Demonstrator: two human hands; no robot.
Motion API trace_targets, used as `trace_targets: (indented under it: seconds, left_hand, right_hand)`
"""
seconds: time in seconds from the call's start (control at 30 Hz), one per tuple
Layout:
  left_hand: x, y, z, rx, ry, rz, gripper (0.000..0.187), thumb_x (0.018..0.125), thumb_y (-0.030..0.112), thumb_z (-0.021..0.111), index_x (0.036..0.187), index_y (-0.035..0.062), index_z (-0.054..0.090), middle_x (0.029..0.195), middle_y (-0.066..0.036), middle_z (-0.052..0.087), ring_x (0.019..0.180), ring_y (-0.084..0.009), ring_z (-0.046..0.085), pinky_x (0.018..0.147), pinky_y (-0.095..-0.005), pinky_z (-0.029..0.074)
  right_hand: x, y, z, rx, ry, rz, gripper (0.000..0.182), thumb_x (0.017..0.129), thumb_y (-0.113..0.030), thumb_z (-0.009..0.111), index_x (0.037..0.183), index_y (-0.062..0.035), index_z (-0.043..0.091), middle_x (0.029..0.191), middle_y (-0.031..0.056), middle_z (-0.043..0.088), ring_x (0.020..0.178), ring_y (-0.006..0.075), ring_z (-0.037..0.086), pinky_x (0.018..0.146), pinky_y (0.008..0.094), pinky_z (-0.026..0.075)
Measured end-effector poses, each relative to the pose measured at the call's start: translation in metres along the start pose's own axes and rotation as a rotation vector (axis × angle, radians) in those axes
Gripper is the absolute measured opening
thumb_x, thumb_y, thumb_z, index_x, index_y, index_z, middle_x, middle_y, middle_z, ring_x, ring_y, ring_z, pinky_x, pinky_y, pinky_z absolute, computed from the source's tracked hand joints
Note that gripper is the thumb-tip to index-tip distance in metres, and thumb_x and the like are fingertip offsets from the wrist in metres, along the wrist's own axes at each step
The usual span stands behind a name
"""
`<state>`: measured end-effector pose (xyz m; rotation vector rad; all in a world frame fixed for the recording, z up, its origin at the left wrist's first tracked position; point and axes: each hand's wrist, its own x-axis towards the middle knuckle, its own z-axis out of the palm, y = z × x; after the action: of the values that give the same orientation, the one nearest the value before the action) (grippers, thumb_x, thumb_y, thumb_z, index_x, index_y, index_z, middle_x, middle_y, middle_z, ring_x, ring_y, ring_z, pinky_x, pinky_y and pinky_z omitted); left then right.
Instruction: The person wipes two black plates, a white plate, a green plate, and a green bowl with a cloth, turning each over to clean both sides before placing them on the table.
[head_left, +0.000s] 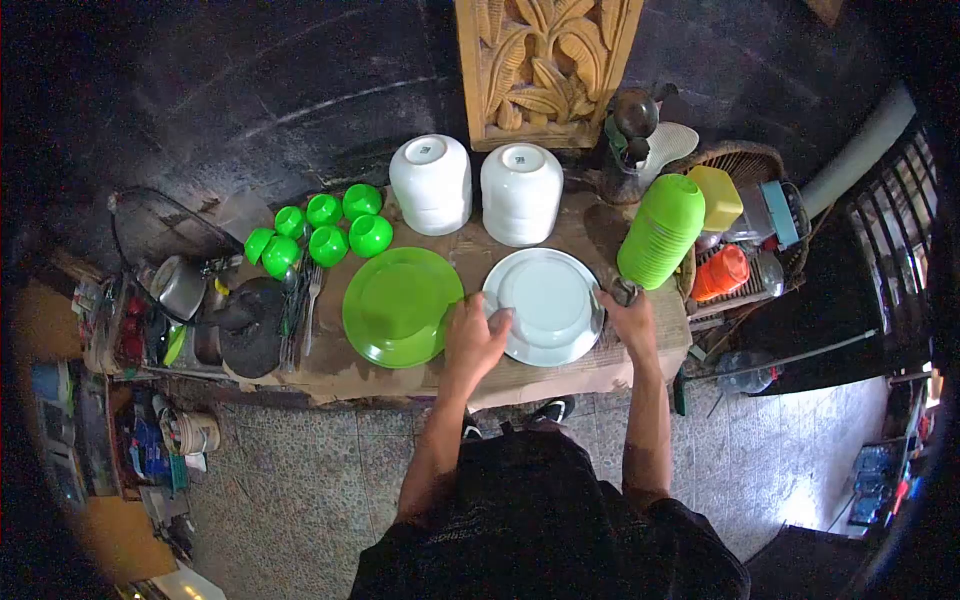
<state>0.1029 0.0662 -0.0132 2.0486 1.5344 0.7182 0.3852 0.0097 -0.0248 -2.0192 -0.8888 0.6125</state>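
Observation:
A white plate point(545, 300) lies on the counter in front of me. My left hand point(474, 342) grips its left rim, thumb on top, and my right hand point(630, 318) is at its right rim with the thumb against the edge. Right beside the left hand, a green plate point(400, 305) lies flat, its right edge close to my fingers. A small dark, shiny thing point(624, 291) shows by my right fingertips; I cannot make out what it is. Behind the plates stand two stacks of upturned white bowls point(430, 185), point(522, 193). A leaning stack of light green bowls point(662, 230) is beyond my right hand.
Several small green cups point(328, 245) sit at the back left, with forks and spoons point(312, 300) and a stone mortar point(250, 325) nearby. A wicker basket point(765, 160) holds orange cups point(720, 272) and containers on the right. A carved wooden panel point(545, 75) stands at the wall.

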Motion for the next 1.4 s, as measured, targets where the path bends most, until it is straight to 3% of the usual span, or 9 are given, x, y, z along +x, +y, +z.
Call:
trace_targets:
  seconds: [0.2,0.37,0.57,0.77,0.9,1.07,1.17,1.3,1.4]
  left_hand:
    - [0.012,0.012,0.009,-0.097,-0.003,-0.084,0.072,0.089,0.038,0.076,0.135,-0.0106,0.052,0.116,-0.034,0.065,0.112,-0.0466,0.062,0.097,-0.0528,0.050]
    - [0.019,0.001,0.009,-0.295,0.066,-0.180,0.085,0.076,0.042,0.088,0.131,-0.0132,0.054,0.107,-0.030,0.072,0.101,-0.0401,0.072,0.089,-0.0455,0.056]
    - [0.024,-0.006,0.014,-0.350,-0.074,-0.229,0.089,0.070,0.041,0.093,0.129,-0.0138,0.055,0.112,-0.029,0.071,0.104,-0.0366,0.072,0.092,-0.0438,0.056]
    - [0.019,0.004,0.011,-0.383,-0.027,-0.269,0.094,0.064,0.034,0.098,0.131,-0.0136,0.054,0.114,-0.026,0.071,0.105,-0.0336,0.072,0.093,-0.0419,0.057]
    - [0.020,0.013,0.010,-0.463,-0.033,-0.344,0.094,0.064,0.025,0.099,0.135,-0.0139,0.051,0.110,-0.023,0.073,0.100,-0.0299,0.073,0.089,-0.0406,0.058]
    - [0.020,0.015,0.006,-0.924,-0.073,-0.328,0.064,0.070,0.009,0.094,0.124,-0.0073,0.064,0.101,-0.015,0.076,0.089,-0.0198,0.073,0.082,-0.0346,0.059]
    - [0.016,0.028,-0.021,-0.961,-0.005,-0.358,0.054,0.071,0.006,0.092,0.117,-0.0053,0.068,0.103,-0.014,0.076,0.090,-0.0200,0.072,0.082,-0.0338,0.058]
    - [0.013,0.007,-0.052,-1.010,0.156,-0.347,0.052,0.073,0.004,0.090,0.120,-0.0042,0.068,0.109,-0.013,0.074,0.094,-0.0193,0.071,0.086,-0.0335,0.057]
    - [0.014,-0.030,-0.073,-0.954,0.259,-0.304,0.054,0.074,0.003,0.089,0.122,-0.0043,0.067,0.111,-0.013,0.074,0.096,-0.0197,0.071,0.088,-0.0334,0.056]
  right_hand:
    - [-0.006,-0.015,0.000,0.051,0.046,-0.110,0.070,0.075,-0.042,0.087,0.121,0.0076,0.066,0.108,0.0283,0.074,0.102,0.0386,0.073,0.090,0.0454,0.055]
    - [-0.011,-0.031,0.001,-0.049,0.073,-0.098,0.063,0.075,-0.037,0.089,0.113,0.0080,0.069,0.098,0.0259,0.075,0.093,0.0358,0.074,0.085,0.0440,0.056]
    - [-0.002,-0.023,0.002,0.181,-0.081,-0.065,0.062,0.075,-0.038,0.091,0.110,0.0088,0.071,0.097,0.0163,0.077,0.086,0.0209,0.071,0.081,0.0373,0.058]
    - [-0.009,-0.029,0.001,0.372,-0.158,-0.158,0.058,0.075,-0.022,0.094,0.117,0.0082,0.067,0.108,0.0136,0.074,0.092,0.0189,0.070,0.084,0.0346,0.059]
    - [-0.013,-0.029,-0.001,0.473,-0.218,-0.155,0.069,0.075,-0.016,0.094,0.130,0.0081,0.058,0.120,0.0143,0.069,0.104,0.0196,0.067,0.093,0.0343,0.056]
    - [-0.005,-0.017,0.001,0.463,-0.182,-0.216,0.070,0.074,-0.019,0.095,0.127,0.0091,0.059,0.117,0.0142,0.070,0.101,0.0204,0.067,0.093,0.0348,0.056]
    - [-0.004,-0.025,0.012,0.508,-0.211,-0.196,0.069,0.075,-0.020,0.094,0.126,0.0096,0.060,0.117,0.0140,0.070,0.101,0.0210,0.067,0.093,0.0352,0.056]
    - [-0.021,-0.079,0.035,0.333,-0.347,-0.022,0.060,0.078,-0.024,0.092,0.121,0.0082,0.066,0.111,0.0150,0.074,0.097,0.0173,0.069,0.090,0.0335,0.057]
    - [-0.029,-0.108,0.073,0.506,-0.443,-0.142,0.059,0.078,-0.026,0.093,0.120,0.0078,0.067,0.109,0.0139,0.074,0.096,0.0173,0.070,0.087,0.0339,0.057]
